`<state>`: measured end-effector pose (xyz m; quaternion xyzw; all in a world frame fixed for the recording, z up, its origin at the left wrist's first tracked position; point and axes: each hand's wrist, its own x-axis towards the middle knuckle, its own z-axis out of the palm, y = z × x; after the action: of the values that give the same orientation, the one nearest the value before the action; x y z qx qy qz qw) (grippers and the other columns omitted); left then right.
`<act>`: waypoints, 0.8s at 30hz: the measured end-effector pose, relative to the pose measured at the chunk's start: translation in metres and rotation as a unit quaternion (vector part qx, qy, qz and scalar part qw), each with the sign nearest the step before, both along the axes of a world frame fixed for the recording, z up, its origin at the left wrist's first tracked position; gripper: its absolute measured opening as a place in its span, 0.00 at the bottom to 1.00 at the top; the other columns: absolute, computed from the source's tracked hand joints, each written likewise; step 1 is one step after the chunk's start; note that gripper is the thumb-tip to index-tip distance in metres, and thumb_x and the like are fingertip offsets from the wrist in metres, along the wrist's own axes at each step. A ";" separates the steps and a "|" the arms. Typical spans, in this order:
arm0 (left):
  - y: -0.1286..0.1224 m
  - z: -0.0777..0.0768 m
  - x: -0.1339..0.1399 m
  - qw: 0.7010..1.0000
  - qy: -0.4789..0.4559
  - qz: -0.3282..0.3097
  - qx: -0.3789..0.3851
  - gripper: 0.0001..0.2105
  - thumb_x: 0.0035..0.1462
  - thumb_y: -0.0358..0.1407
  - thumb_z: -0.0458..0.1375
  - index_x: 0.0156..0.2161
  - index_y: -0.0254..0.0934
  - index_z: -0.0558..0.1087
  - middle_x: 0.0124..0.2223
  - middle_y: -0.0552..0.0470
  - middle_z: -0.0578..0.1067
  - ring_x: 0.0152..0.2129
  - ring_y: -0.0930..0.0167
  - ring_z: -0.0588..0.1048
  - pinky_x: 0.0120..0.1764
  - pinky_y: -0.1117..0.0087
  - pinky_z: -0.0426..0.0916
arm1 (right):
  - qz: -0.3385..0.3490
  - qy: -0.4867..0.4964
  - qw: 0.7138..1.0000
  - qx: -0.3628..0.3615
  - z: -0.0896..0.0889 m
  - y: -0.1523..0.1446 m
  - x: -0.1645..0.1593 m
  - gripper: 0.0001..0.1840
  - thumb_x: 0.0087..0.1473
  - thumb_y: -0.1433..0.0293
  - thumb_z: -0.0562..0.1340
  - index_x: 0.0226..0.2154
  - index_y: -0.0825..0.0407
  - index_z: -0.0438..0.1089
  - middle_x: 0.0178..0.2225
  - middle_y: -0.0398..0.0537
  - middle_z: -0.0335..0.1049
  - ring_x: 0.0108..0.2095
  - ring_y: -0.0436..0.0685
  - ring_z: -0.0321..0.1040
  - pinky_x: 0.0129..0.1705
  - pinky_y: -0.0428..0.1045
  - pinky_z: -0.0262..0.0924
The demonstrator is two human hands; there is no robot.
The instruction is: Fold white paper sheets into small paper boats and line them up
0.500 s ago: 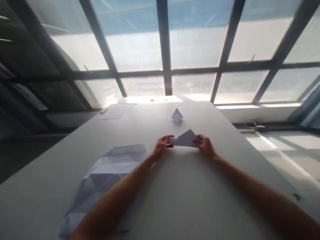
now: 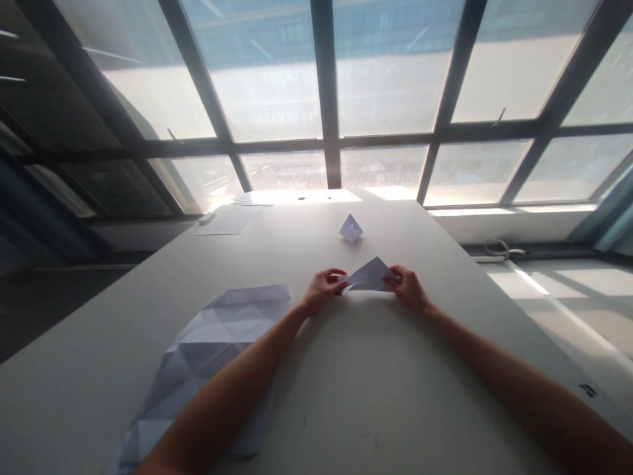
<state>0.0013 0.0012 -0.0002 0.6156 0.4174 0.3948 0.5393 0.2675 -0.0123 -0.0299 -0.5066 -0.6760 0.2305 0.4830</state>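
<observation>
A folded white paper [image 2: 370, 276] with a pointed top is held just above the table, between both hands. My left hand [image 2: 324, 289] pinches its left end, where a flap bends beneath the fingers. On the other side, my right hand [image 2: 404, 286] grips the right corner between thumb and fingers. Beyond the hands stands a small origami paper boat [image 2: 351, 228] on the table. Left of my left forearm lies a large creased sheet of paper [image 2: 208, 353], partly covered by that arm.
The white table [image 2: 376, 389] runs toward a wall of dark-framed windows [image 2: 330, 86]. Flat sheets of paper [image 2: 222, 222] lie at its far left. To the right on the floor, a coiled cable [image 2: 499, 249] rests near the window wall.
My left fingers have shifted slightly inward over the paper's left end, and the flap there now bends and shows less. The right hand has hardly moved.
</observation>
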 end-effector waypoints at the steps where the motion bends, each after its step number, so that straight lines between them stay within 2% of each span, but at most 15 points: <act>1: 0.000 0.000 0.001 1.000 0.007 0.006 0.002 0.23 0.45 0.47 0.69 0.42 0.33 0.73 0.27 0.54 0.76 0.20 0.75 0.71 0.25 0.74 0.67 | 0.001 0.001 1.000 0.000 0.001 0.000 0.000 0.09 0.53 0.66 0.62 0.36 0.52 0.73 0.34 0.47 0.76 0.35 0.59 0.72 0.39 0.51 0.63; 4: -0.001 -0.003 0.002 0.999 0.027 0.028 0.029 0.20 0.45 0.48 0.68 0.34 0.34 0.70 0.24 0.57 0.73 0.17 0.77 0.68 0.22 0.77 0.63 | 0.002 0.000 1.000 0.001 0.002 -0.002 -0.002 0.09 0.53 0.65 0.62 0.36 0.52 0.73 0.33 0.47 0.76 0.35 0.59 0.71 0.39 0.51 0.63; 6: -0.001 -0.005 0.003 0.997 0.035 0.032 0.059 0.20 0.47 0.50 0.67 0.32 0.35 0.69 0.24 0.57 0.73 0.19 0.76 0.69 0.23 0.77 0.62 | -0.005 -0.005 1.000 0.004 0.003 -0.003 -0.003 0.09 0.53 0.66 0.62 0.36 0.52 0.73 0.33 0.47 0.76 0.35 0.59 0.71 0.38 0.51 0.63; 12: -0.001 -0.008 0.003 0.996 -0.025 -0.025 0.082 0.23 0.48 0.52 0.66 0.36 0.34 0.70 0.35 0.47 0.77 0.31 0.67 0.78 0.32 0.68 0.73 | -0.013 0.022 1.000 0.005 0.005 -0.003 -0.005 0.09 0.53 0.65 0.61 0.36 0.53 0.72 0.34 0.49 0.76 0.34 0.59 0.72 0.37 0.51 0.64; 17: 0.000 -0.008 0.004 0.996 -0.053 -0.037 0.062 0.26 0.53 0.57 0.60 0.39 0.32 0.73 0.34 0.46 0.78 0.32 0.64 0.79 0.39 0.64 0.74 | -0.025 0.048 0.999 -0.005 0.006 -0.002 -0.006 0.10 0.52 0.64 0.62 0.36 0.53 0.71 0.33 0.50 0.76 0.34 0.60 0.73 0.35 0.51 0.65; 20: 0.000 -0.009 0.004 0.997 -0.007 -0.048 0.065 0.26 0.53 0.57 0.60 0.40 0.31 0.76 0.35 0.45 0.79 0.33 0.64 0.79 0.39 0.66 0.72 | -0.026 0.061 0.998 -0.003 0.006 -0.002 -0.006 0.10 0.51 0.64 0.62 0.36 0.53 0.72 0.34 0.50 0.76 0.34 0.60 0.73 0.36 0.52 0.66; 24: 0.000 -0.012 0.004 0.989 0.081 -0.038 0.118 0.22 0.52 0.48 0.64 0.44 0.32 0.77 0.35 0.46 0.79 0.31 0.66 0.77 0.34 0.69 0.69 | -0.025 0.070 0.997 0.005 0.006 -0.003 -0.005 0.11 0.52 0.64 0.62 0.36 0.53 0.72 0.35 0.51 0.77 0.35 0.60 0.73 0.37 0.52 0.66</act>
<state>0.0054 0.0012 -0.0122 0.7203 0.3863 0.3692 0.4423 0.2621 -0.0151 -0.0236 -0.5037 -0.6286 0.2500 0.5372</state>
